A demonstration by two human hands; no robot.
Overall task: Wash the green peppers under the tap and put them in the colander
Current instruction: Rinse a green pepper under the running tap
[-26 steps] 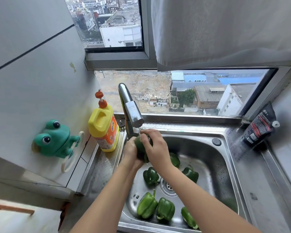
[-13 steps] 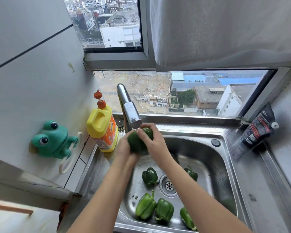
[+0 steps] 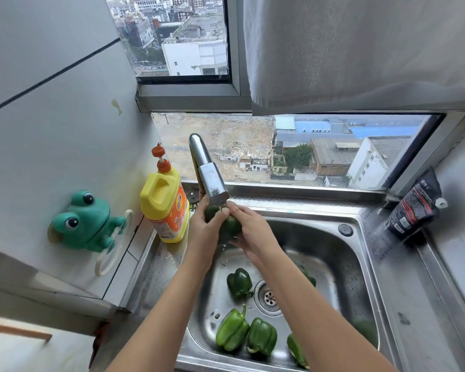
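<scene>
I see one dark green pepper (image 3: 227,226) right under the tap (image 3: 212,181) spout, wet and dripping, clasped between the left hand (image 3: 207,232) and the right hand (image 3: 253,232). Down in the sink (image 3: 333,253), a second dark pepper (image 3: 239,283) sits just left of the drain (image 3: 269,298). A lighter pepper (image 3: 232,331) and its neighbour pepper (image 3: 262,335) lie touching near the front wall. A partly hidden pepper (image 3: 295,349) peeks out beside the right forearm.
</scene>
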